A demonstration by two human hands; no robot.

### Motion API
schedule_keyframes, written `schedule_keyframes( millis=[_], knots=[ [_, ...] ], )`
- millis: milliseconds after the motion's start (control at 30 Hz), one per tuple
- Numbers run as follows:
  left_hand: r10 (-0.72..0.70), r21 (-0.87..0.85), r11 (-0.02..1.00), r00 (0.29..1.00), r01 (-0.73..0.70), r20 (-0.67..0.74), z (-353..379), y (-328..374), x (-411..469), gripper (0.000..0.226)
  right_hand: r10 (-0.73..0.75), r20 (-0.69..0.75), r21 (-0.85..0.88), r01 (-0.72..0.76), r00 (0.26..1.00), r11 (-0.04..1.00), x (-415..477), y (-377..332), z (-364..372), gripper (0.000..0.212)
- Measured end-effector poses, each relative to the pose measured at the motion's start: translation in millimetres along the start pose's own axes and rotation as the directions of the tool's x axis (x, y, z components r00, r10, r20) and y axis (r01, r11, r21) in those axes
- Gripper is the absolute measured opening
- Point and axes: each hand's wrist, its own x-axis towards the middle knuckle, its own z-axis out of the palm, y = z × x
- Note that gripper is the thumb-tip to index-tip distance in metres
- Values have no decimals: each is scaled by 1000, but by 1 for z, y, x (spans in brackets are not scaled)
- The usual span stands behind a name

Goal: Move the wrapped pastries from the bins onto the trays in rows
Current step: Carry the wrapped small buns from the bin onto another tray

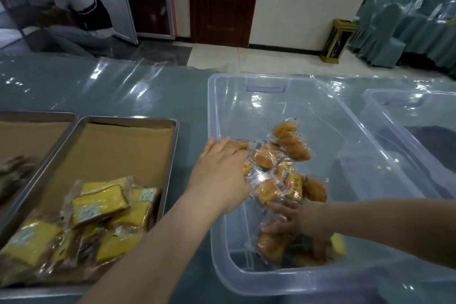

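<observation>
Head view: the wrapped pastries (293, 148), small orange buns in crinkly clear film, lie in a loose heap on the floor of the clear plastic bin (246, 86). Both arms reach into it. The left hand (222, 170) comes over the bin's left wall with its fingers bent down onto the near packets. The back of the hand hides the fingertips, so I cannot tell whether it has hold of one. The right hand (303, 222) is blurred, its fingers spread flat and resting on packets at the near end of the heap; nothing looks pinched.

The steel tray (128, 119) stands just left of the bin. On its brown paper liner (111, 150) the yellow cake slices (98, 202) sit overlapped in a jumble at the near end, not in rows.

The film is probably slippery, so a packet caught by one corner could drop on the way across the wall. A big scoop may crush the soft buns or spill some. New packets landing on that jumble would bury the row pattern further.
</observation>
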Motion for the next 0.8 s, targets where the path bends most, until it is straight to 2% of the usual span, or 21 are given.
schedule_keyframes(
  millis=[233,433,667,800],
  knots=[
    [2,-14,1000,999,-3,-43,1,0,0,54,-43,-121,-53,37,992,998,2,5,7,88],
    [2,8,1000,999,-2,-32,0,1,0,52,111,-225,110,-88,968,990,12,9,-3,76],
    [4,56,998,999,-6,34,-6,3,0,52,215,-416,202,-141,884,969,11,25,-35,50],
    [5,75,997,999,-8,40,-6,4,0,45,283,-469,353,-116,836,928,-6,40,-57,53]
  ],
)
